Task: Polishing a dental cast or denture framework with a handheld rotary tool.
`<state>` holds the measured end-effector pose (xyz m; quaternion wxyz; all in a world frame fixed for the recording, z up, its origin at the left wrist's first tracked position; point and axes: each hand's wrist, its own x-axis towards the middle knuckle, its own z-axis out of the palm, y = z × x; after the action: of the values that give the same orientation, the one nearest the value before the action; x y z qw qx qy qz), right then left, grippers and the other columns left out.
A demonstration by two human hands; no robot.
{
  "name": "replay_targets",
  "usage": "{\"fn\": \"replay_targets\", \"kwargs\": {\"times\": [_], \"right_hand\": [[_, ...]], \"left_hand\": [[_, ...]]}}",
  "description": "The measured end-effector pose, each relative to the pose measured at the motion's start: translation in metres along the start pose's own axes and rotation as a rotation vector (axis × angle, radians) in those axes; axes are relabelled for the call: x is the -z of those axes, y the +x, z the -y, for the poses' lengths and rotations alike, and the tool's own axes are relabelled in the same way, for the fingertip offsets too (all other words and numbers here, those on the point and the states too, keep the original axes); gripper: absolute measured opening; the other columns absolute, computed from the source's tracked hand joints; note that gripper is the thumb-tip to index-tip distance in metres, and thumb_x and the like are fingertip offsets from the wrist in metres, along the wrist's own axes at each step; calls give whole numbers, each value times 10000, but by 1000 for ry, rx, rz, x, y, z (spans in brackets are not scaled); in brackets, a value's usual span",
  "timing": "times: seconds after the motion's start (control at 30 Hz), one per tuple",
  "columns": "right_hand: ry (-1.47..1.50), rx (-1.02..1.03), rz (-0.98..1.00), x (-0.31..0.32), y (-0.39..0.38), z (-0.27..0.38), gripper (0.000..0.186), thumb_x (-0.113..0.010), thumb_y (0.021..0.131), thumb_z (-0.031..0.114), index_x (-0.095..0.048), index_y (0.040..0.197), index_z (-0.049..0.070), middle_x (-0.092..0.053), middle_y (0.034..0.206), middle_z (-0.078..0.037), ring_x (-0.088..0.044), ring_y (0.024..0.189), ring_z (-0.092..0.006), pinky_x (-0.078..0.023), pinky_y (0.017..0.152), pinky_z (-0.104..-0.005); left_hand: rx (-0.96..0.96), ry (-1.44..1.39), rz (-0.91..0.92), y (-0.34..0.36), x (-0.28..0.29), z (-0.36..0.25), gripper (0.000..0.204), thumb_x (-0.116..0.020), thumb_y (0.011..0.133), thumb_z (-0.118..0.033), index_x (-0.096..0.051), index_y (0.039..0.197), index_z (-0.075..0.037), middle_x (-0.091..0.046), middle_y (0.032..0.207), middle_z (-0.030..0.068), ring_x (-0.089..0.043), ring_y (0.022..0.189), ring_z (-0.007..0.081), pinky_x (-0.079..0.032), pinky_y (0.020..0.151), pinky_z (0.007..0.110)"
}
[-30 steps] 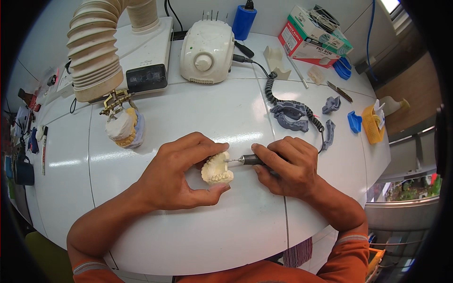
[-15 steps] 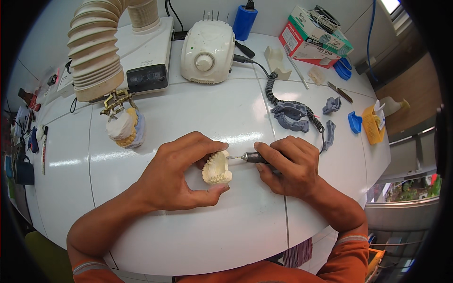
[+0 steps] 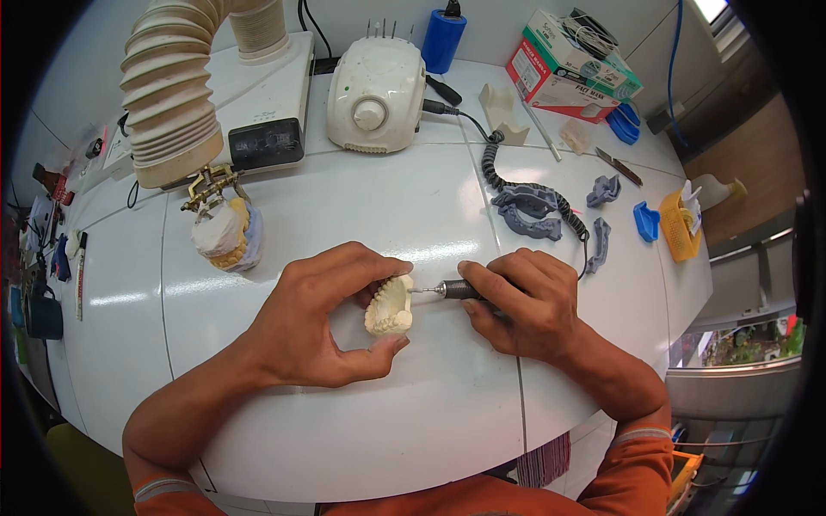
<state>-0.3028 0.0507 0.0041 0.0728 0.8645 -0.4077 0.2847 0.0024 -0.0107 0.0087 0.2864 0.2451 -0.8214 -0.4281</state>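
In the middle, my left hand grips a cream plaster dental model between thumb and fingers, its row of teeth turned toward the palm. My right hand holds a dark rotary handpiece like a pen, fingers wrapped round its grip. The thin metal bur points left and meets, or nearly meets, the model's right edge. From the handpiece a black coiled cord runs back to a white control unit.
At left a ribbed suction hose hangs above a dental articulator with casts. Grey impression pieces lie right of centre. A knife, a blue tray, a yellow basket and stacked boxes stand along the right.
My left hand has turned the dental model slightly and shifted it a little left. The handpiece has moved slightly left with it.
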Motion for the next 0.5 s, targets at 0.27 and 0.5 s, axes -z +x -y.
{"fn": "replay_targets", "kwargs": {"times": [0.27, 0.5], "right_hand": [[-16, -10, 40, 4, 0, 1, 452, -916, 736, 119, -840, 1175, 41, -704, 839, -51, -659, 683, -202, -521, 595, -354], [-3, -15, -9, -2, -1, 0, 381, -922, 827, 191, -836, 1185, 94, -631, 817, -4, -618, 665, -182, -486, 590, -354]], "left_hand": [[-3, -22, 1, -1, 0, 1, 672, -842, 764, -165, -739, 1393, 49, -749, 1125, 167, -768, 992, 263, -652, 890, 364], [10, -49, -9, -1, 0, 0, 675, -803, 766, -161, -732, 1399, 64, -742, 1115, 174, -770, 986, 267, -658, 891, 368]]}}
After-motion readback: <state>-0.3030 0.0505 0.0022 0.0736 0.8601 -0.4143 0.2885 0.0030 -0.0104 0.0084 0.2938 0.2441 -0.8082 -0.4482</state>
